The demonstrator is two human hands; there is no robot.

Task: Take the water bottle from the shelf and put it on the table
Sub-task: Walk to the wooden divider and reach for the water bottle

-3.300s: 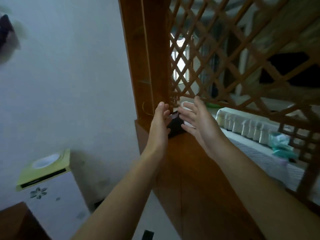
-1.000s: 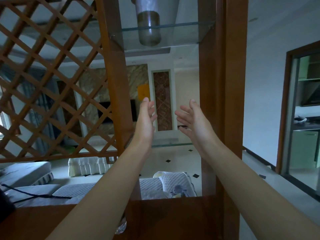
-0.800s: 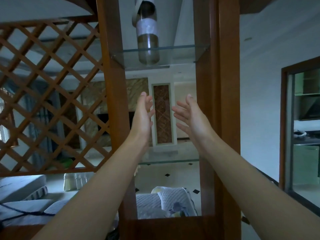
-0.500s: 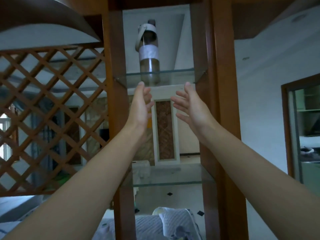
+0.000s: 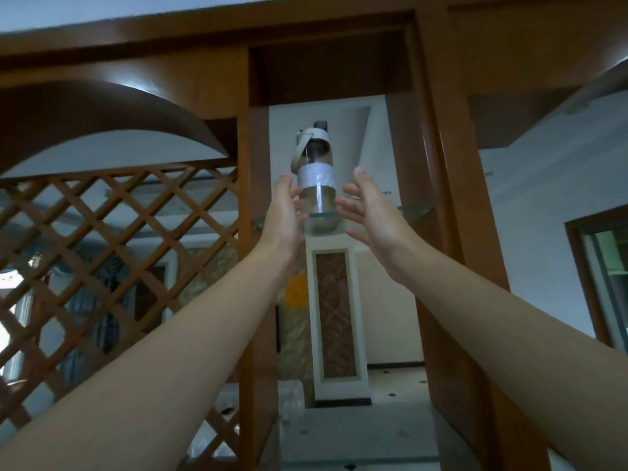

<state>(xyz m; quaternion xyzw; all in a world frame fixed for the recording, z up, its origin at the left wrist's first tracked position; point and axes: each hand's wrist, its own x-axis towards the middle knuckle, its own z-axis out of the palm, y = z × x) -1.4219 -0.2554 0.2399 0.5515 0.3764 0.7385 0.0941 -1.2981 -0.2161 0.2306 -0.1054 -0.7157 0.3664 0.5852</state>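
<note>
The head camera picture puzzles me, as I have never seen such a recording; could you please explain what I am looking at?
There is no machine here. A person wears one wide-angle camera on the head, so the single picture looks up along their own bare arms. The left hand and the right hand are raised, open, on either side of a clear water bottle. The left fingers seem to be at the bottle's side, while the right hand is a little apart; neither has closed a grip. The bottle stands upright on a glass shelf set between the posts of a wooden divider. It has a pale band round its middle and a carry loop at the cap. A wooden lattice fills the left. No table is in view.
</note>
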